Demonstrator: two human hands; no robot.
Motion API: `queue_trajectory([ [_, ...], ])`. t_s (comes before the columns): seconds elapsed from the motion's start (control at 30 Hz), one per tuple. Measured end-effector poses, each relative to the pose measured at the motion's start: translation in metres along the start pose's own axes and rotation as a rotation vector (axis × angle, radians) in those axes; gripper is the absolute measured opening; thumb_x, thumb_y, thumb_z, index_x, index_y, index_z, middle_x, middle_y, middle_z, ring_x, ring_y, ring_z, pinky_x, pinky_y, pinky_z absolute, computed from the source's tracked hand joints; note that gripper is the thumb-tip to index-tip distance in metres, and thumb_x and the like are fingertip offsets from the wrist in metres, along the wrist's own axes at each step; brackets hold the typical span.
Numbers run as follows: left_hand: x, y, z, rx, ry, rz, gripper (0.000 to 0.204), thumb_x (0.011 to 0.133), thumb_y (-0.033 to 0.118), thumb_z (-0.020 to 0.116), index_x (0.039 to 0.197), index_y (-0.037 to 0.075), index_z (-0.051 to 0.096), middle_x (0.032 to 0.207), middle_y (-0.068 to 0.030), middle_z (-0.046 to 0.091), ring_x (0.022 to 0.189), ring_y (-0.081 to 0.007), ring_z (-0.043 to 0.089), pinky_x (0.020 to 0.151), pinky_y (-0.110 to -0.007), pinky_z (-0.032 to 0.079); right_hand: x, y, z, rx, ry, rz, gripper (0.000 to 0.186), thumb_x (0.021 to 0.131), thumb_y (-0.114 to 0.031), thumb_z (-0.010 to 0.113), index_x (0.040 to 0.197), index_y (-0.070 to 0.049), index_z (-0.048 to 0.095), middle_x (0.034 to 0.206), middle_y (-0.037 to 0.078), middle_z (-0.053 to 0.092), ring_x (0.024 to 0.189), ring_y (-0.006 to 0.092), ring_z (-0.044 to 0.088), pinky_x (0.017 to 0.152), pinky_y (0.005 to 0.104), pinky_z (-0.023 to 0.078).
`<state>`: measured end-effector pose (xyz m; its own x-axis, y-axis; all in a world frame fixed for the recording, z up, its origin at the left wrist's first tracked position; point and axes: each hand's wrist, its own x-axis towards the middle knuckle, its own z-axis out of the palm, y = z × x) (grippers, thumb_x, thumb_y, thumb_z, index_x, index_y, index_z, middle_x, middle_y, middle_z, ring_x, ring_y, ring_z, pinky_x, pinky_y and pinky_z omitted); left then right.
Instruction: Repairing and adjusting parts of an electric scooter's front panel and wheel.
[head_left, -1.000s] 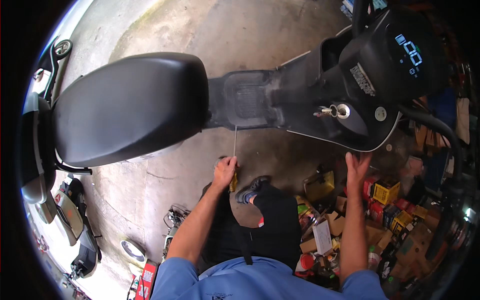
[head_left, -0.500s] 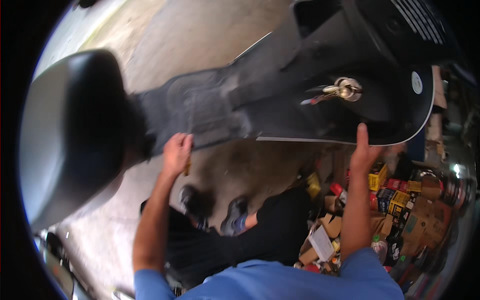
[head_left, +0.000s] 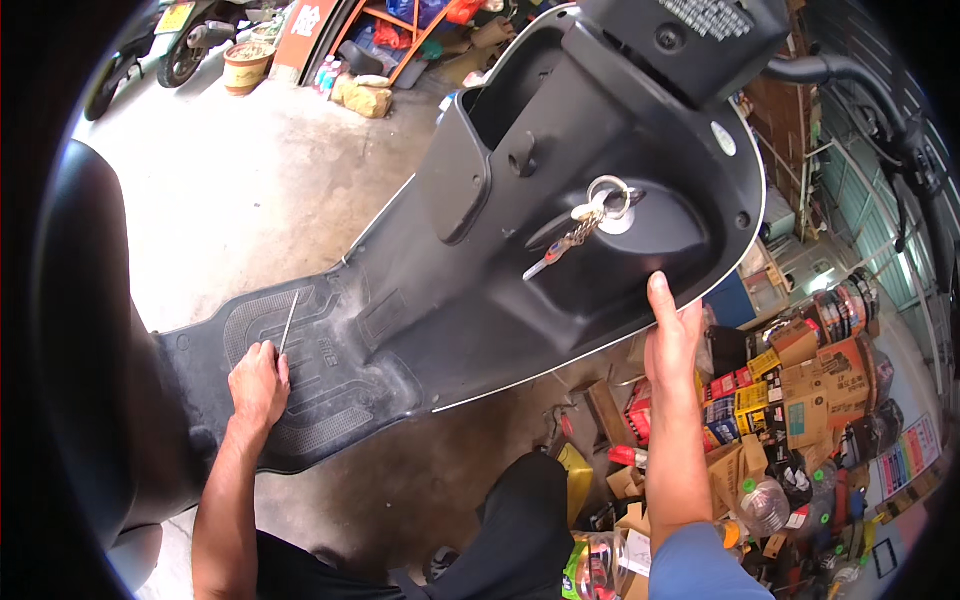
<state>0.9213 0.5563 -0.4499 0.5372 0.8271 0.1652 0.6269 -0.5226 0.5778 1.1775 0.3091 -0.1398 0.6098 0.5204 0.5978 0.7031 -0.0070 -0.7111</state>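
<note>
A black scooter fills the view, its front leg shield facing me with a bunch of keys hanging from the ignition lock. My right hand presses flat against the white-trimmed lower edge of the leg shield. My left hand rests on the ribbed rubber floorboard mat and grips a thin metal screwdriver whose shaft points up and away. The black seat bulges at the far left.
Stacked coloured cartons, bottles and cans crowd the floor at lower right. My dark-trousered knee sits below the scooter. Bare concrete floor stretches behind, with a bucket, sacks and a parked vehicle at the back. The handlebar curves at upper right.
The view has swung closer and lower toward the leg shield. My left hand with the screwdriver has gone from below the floorboard edge onto the mat. My right hand stays on the shield's edge.
</note>
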Motion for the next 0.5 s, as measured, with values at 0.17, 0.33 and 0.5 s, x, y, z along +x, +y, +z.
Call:
queue_trajectory([
  [0.17, -0.002, -0.014, 0.013, -0.035, 0.019, 0.023, 0.023, 0.082, 0.012, 0.061, 0.100, 0.004, 0.049, 0.091, -0.0158, 0.062, 0.086, -0.0348, 0.062, 0.076, -0.045, 0.049, 0.013, -0.025, -0.013, -0.059, -0.070, 0.104, 0.051, 0.095, -0.024, 0.058, 0.136, 0.000, 0.041, 0.131, 0.008, 0.050, 0.118, 0.0163, 0.047, 0.103, 0.0323, 0.034],
  [0.33, 0.001, -0.010, 0.011, -0.076, -0.017, 0.019, 0.023, 0.082, 0.011, 0.061, 0.100, 0.004, 0.049, 0.090, -0.0150, 0.063, 0.087, -0.0327, 0.063, 0.076, -0.043, 0.048, 0.026, -0.059, -0.014, -0.246, -0.191, 0.086, 0.038, 0.094, -0.018, 0.056, 0.125, 0.003, 0.052, 0.120, 0.010, 0.059, 0.110, 0.0169, 0.053, 0.097, 0.0323, 0.039],
  [0.5, -0.001, -0.016, 0.018, -0.029, 0.011, 0.018, 0.021, 0.083, 0.014, 0.059, 0.100, 0.005, 0.049, 0.089, -0.0147, 0.063, 0.086, -0.0330, 0.063, 0.076, -0.043, 0.049, 0.033, -0.059, -0.017, -0.399, -0.206, 0.016, 0.035, 0.091, -0.014, 0.059, 0.121, 0.003, 0.056, 0.112, 0.008, 0.063, 0.103, 0.0157, 0.056, 0.093, 0.0316, 0.042],
])
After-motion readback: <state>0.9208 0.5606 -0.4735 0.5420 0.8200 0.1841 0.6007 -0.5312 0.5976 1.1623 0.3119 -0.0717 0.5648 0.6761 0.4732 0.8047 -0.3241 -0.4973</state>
